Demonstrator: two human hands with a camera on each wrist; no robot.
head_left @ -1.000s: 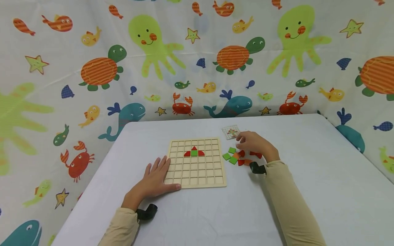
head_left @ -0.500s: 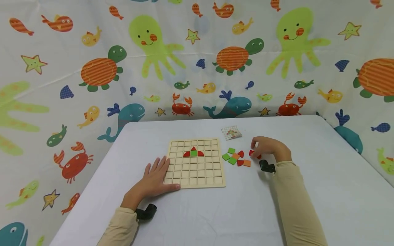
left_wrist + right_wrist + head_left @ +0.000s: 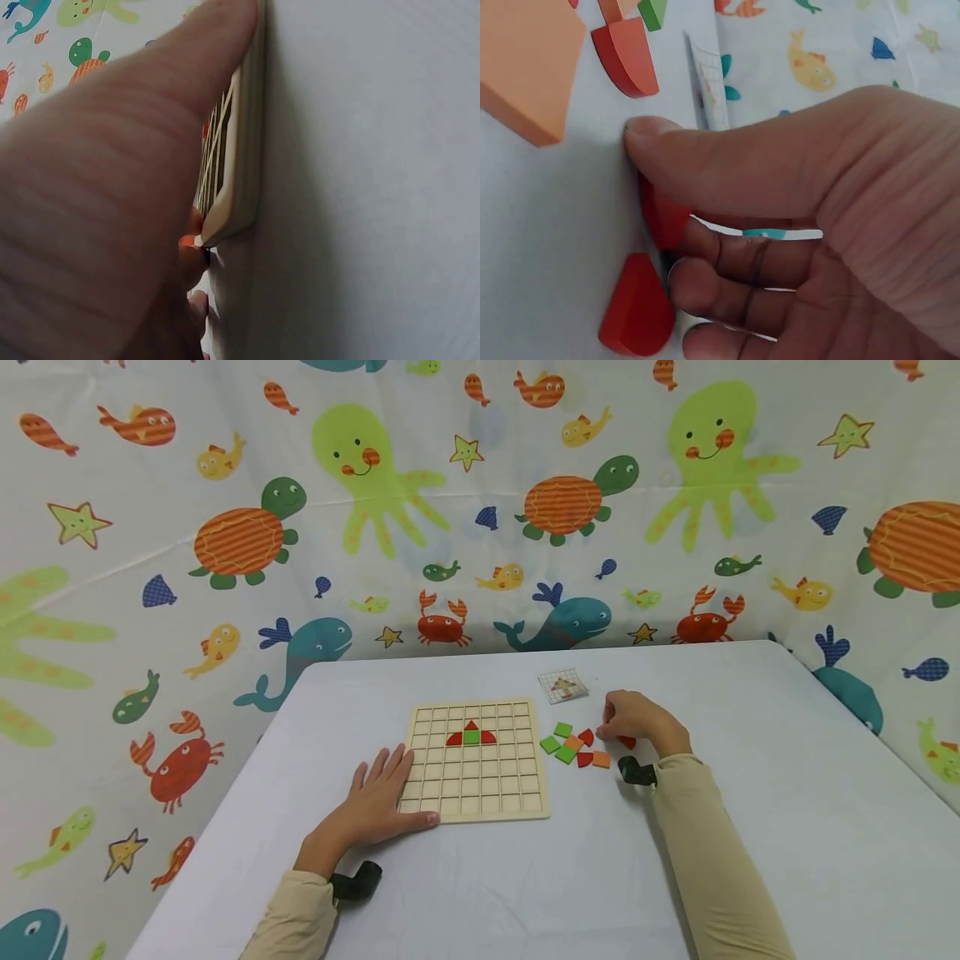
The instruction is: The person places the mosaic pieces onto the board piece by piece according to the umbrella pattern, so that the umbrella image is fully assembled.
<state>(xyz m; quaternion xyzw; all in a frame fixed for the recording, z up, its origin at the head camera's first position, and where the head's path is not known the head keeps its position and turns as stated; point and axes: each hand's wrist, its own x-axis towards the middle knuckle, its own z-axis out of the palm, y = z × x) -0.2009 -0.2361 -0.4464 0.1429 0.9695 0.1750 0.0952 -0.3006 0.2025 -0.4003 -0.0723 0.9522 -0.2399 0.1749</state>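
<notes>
A wooden grid board (image 3: 510,783) lies on the table, with red pieces (image 3: 454,739) and a green square (image 3: 471,737) in its upper part. Flat at its lower left corner rests my left hand (image 3: 371,802), fingers spread over the left edge and thumb along the near edge. To the right of the board, my right hand (image 3: 637,717) pinches a red quarter-circle block (image 3: 664,214) between thumb and fingers, close over the table. Just beside those fingers lies another red block (image 3: 637,307).
Several loose blocks, such as a green square (image 3: 562,729), an orange square (image 3: 601,760) and a red quarter-circle (image 3: 585,760), lie between board and right hand. A small pattern card (image 3: 562,685) lies behind them. A printed sea-animal cloth (image 3: 480,552) hangs beyond the table.
My right hand first moved right to the red blocks, then took one and shifted back a little to the left. The left hand stays on the board.
</notes>
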